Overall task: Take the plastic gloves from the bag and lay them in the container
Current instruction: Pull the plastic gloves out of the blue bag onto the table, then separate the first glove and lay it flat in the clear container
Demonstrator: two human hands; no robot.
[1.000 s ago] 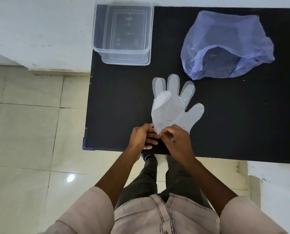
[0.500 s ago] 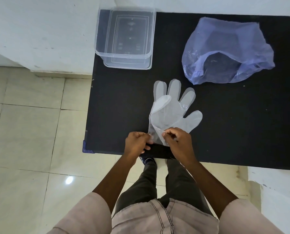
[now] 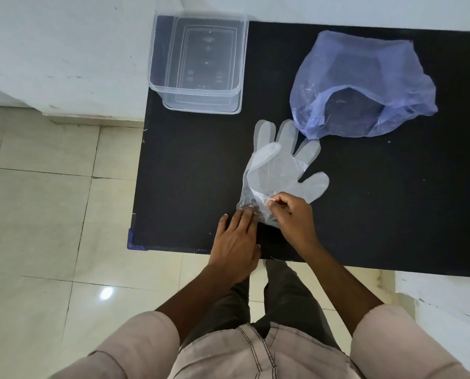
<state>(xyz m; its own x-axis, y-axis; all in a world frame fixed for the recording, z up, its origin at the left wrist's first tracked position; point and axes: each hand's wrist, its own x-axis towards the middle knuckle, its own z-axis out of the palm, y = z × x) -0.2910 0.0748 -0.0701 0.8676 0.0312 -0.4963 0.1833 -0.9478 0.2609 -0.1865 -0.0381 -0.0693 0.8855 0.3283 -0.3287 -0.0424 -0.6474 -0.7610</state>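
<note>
A clear plastic glove [image 3: 283,168] lies flat on the black table [image 3: 190,170], fingers pointing away from me, one finger folded over the palm. My right hand [image 3: 292,217] pinches the glove's cuff between thumb and fingertips. My left hand [image 3: 236,242] lies flat beside it, fingers spread, fingertips pressing the cuff's crumpled left edge. The empty clear container [image 3: 198,64] stands at the table's far left corner. The bluish plastic bag [image 3: 362,88] lies open at the far right, just beyond the glove's fingertips.
The table's left edge drops to a tiled floor [image 3: 50,201]. A white wall [image 3: 64,50] stands behind the container. My legs show below the table's near edge.
My left hand has uncurled from a closed grip and now lies flat on the cuff. The glove has shifted slightly away from the near edge, and its cuff is more crumpled.
</note>
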